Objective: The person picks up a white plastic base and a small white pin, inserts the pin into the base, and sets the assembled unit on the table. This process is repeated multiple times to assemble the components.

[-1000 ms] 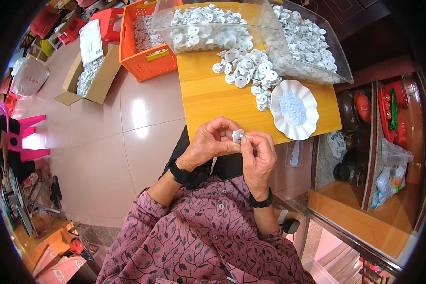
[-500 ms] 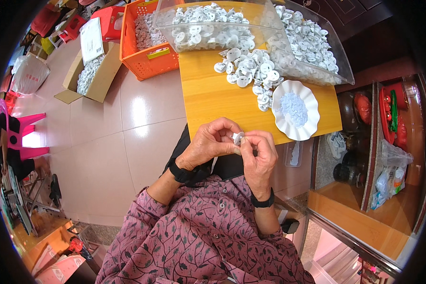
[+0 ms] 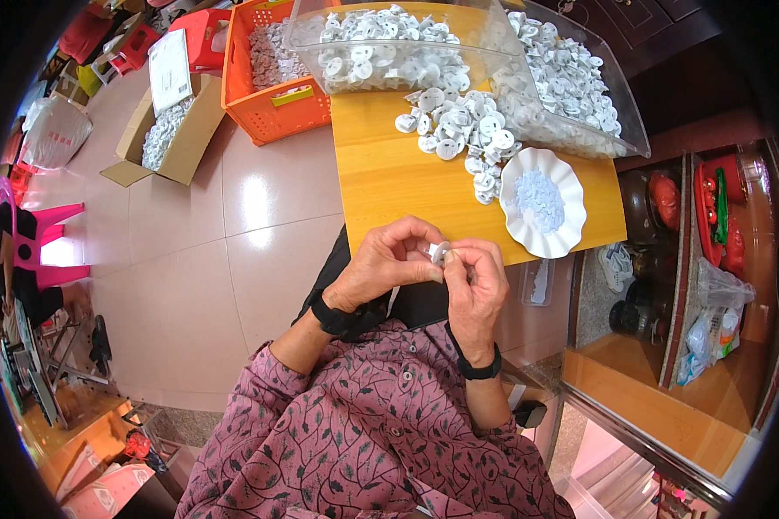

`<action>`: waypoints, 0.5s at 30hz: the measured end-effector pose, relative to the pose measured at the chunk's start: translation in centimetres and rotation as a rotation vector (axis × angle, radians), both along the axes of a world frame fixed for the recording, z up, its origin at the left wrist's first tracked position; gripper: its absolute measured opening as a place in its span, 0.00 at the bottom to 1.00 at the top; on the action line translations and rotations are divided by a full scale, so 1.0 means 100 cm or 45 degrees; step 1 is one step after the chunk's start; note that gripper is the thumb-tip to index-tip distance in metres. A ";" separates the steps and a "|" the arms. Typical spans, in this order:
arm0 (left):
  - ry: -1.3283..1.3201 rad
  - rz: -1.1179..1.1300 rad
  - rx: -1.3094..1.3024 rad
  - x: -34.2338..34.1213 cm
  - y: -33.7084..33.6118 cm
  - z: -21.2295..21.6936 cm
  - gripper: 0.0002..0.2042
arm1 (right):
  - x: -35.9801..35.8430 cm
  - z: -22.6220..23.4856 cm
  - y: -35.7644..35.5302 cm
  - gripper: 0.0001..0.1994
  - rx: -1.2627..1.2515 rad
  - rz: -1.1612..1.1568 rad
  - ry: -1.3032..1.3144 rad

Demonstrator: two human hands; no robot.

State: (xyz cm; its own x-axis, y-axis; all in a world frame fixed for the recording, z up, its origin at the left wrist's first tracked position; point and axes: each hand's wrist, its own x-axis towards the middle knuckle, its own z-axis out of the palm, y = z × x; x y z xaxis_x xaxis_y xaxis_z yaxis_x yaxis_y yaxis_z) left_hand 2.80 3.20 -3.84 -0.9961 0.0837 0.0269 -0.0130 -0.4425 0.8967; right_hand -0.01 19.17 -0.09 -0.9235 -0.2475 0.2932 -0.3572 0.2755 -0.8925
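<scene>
Fingertips of left hand point(image 3: 389, 264) and right hand point(image 3: 476, 290) pinch 1 small white part point(image 3: 439, 253) together (detail hidden); a loose white pile point(image 3: 459, 138) remains on the table point(image 3: 389, 182), so much seems left.

The small white plastic piece point(image 3: 439, 253) is a round, disc-like part, pinched between the fingers point(image 3: 431, 272) of the left hand point(image 3: 389, 264) and those of the right hand point(image 3: 474, 290). It sits raised above the person's lap, just off the near edge of the table point(image 3: 398, 177). Most of it is hidden by the fingertips; only a pale rim and a bit of its flat face show. It looks like the same kind as the loose white pieces point(image 3: 459, 138) heaped on the table, well apart from it.
</scene>
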 end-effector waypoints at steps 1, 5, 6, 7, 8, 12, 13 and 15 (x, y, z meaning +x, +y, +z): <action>-0.069 -0.027 0.101 0.001 0.000 0.002 0.17 | 0.000 0.000 0.000 0.03 0.000 -0.004 0.002; -0.134 -0.042 0.215 0.004 -0.003 0.003 0.16 | 0.002 0.003 0.000 0.04 0.029 -0.001 0.001; -0.135 -0.040 0.215 0.004 -0.003 0.004 0.16 | 0.002 0.004 0.000 0.04 0.035 0.002 -0.004; -0.141 -0.028 0.209 0.005 -0.003 0.005 0.16 | 0.003 0.004 0.000 0.04 0.040 0.006 -0.008; -0.147 -0.019 0.205 0.005 -0.003 0.006 0.15 | 0.003 0.005 0.000 0.04 0.042 0.006 -0.008; -0.146 -0.016 0.190 0.005 -0.004 0.004 0.15 | 0.003 0.004 -0.001 0.04 0.072 0.017 0.044; -0.152 -0.016 0.169 0.005 -0.004 0.003 0.15 | 0.003 0.003 -0.001 0.04 0.063 0.021 0.055; -0.158 -0.014 0.148 0.005 -0.004 0.003 0.15 | 0.003 0.001 -0.002 0.05 0.078 0.028 0.064</action>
